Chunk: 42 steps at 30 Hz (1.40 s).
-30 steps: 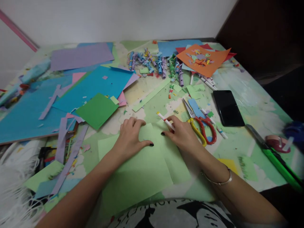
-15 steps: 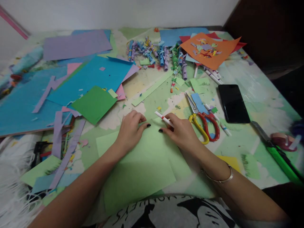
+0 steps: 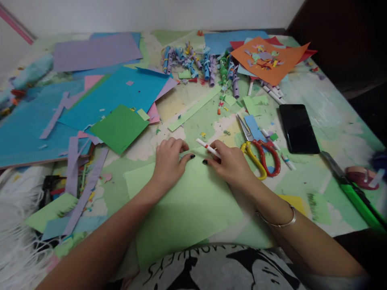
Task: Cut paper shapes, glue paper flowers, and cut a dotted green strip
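A light green paper sheet lies on the table in front of me. My left hand rests on its far edge with fingers curled and the thumb pointing right. My right hand is beside it on the same edge, fingers bent round a white marker with red bands that sticks out to the upper left. The two thumbs nearly meet at the middle of the sheet's far edge.
Red and yellow scissors lie just right of my right hand, a black phone beyond them. A green utility knife and a tape roll sit at the right edge. Blue, purple and green sheets cover the left; rolled paper curls and an orange sheet lie at the back.
Both hands have slid a little away from me along the light green sheet and closer together. The left thumb has swung toward the right thumb.
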Each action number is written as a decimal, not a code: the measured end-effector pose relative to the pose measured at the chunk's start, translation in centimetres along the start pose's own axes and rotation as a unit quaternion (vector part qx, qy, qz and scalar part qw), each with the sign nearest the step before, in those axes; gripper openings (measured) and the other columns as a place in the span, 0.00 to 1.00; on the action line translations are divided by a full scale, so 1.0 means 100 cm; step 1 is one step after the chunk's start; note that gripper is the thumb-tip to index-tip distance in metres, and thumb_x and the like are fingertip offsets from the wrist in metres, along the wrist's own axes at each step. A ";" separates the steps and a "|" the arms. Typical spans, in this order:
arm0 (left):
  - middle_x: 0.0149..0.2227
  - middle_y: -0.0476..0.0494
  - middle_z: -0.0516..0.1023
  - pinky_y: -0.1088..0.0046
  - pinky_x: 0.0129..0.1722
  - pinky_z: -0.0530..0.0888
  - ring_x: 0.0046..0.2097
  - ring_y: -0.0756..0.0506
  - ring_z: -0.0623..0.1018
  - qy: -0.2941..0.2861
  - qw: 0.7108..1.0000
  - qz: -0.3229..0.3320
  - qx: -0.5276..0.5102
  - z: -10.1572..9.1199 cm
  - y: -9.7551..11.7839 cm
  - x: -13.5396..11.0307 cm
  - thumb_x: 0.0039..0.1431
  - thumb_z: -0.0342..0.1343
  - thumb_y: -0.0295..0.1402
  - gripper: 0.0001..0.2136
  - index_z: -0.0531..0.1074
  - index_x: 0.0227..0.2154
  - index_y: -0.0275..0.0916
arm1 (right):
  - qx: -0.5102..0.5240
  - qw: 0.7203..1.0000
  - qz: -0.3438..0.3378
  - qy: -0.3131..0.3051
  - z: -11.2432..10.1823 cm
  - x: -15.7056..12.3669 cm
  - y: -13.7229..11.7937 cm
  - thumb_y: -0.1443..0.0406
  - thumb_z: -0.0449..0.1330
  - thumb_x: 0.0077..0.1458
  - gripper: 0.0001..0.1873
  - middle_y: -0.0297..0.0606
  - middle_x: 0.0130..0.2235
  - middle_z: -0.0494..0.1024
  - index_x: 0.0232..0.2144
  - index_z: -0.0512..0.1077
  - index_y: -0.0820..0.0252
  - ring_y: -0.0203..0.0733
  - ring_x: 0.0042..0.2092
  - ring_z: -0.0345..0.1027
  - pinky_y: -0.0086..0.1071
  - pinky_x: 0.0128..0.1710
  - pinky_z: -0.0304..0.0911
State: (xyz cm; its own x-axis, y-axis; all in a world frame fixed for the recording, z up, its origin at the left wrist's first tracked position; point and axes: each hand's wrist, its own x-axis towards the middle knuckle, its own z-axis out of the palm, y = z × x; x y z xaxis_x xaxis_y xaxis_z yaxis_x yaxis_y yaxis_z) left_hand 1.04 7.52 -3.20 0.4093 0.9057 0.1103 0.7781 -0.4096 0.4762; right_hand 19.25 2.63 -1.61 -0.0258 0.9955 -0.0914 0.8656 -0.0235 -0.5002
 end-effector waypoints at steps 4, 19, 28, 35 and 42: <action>0.37 0.45 0.72 0.62 0.44 0.64 0.42 0.42 0.69 0.009 1.000 0.008 -0.014 0.001 -0.001 -0.002 0.57 0.57 0.34 0.05 0.67 0.34 0.41 | -0.017 1.000 -0.001 -0.006 -0.001 0.000 -0.001 0.64 0.60 0.52 0.07 0.35 0.27 0.75 0.35 0.67 0.58 0.39 0.29 0.66 0.29 0.28 0.49; 0.36 0.46 0.72 0.62 0.43 0.63 0.41 0.41 0.69 0.006 1.000 0.004 -0.006 0.001 0.001 -0.005 0.58 0.57 0.32 0.04 0.68 0.36 0.41 | -0.019 1.000 0.001 -0.022 -0.002 0.000 0.000 0.64 0.59 0.53 0.06 0.35 0.28 0.75 0.34 0.66 0.58 0.39 0.30 0.66 0.29 0.28 0.48; 0.38 0.44 0.71 0.61 0.44 0.64 0.42 0.41 0.69 0.024 1.000 0.005 -0.001 0.001 0.005 -0.008 0.57 0.56 0.34 0.06 0.67 0.36 0.42 | -0.038 0.999 -0.006 -0.021 -0.003 -0.001 -0.001 0.63 0.58 0.54 0.06 0.35 0.27 0.75 0.34 0.66 0.58 0.39 0.28 0.65 0.29 0.27 0.46; 0.36 0.44 0.70 0.60 0.44 0.64 0.42 0.40 0.68 0.021 1.000 0.010 0.010 0.000 0.008 -0.011 0.53 0.59 0.39 0.11 0.66 0.35 0.41 | -0.025 1.000 -0.011 -0.016 -0.002 -0.001 -0.002 0.64 0.58 0.53 0.06 0.34 0.27 0.76 0.34 0.66 0.58 0.39 0.28 0.67 0.29 0.27 0.47; 0.39 0.41 0.70 0.57 0.45 0.65 0.44 0.38 0.68 0.024 1.000 0.014 0.006 0.002 0.008 -0.016 0.55 0.58 0.39 0.12 0.66 0.38 0.40 | -0.005 1.000 0.002 -0.024 -0.004 0.000 -0.003 0.65 0.60 0.52 0.07 0.33 0.26 0.76 0.35 0.67 0.58 0.39 0.28 0.68 0.29 0.27 0.50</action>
State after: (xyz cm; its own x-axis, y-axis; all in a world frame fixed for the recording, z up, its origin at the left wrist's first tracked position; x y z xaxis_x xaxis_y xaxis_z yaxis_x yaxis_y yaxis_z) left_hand 1.13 5.74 -3.19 0.4082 0.8979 0.1649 0.7725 -0.4360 0.4617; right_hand 19.22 2.72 -1.11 -0.0456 0.9899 -0.1342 0.8708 -0.0264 -0.4909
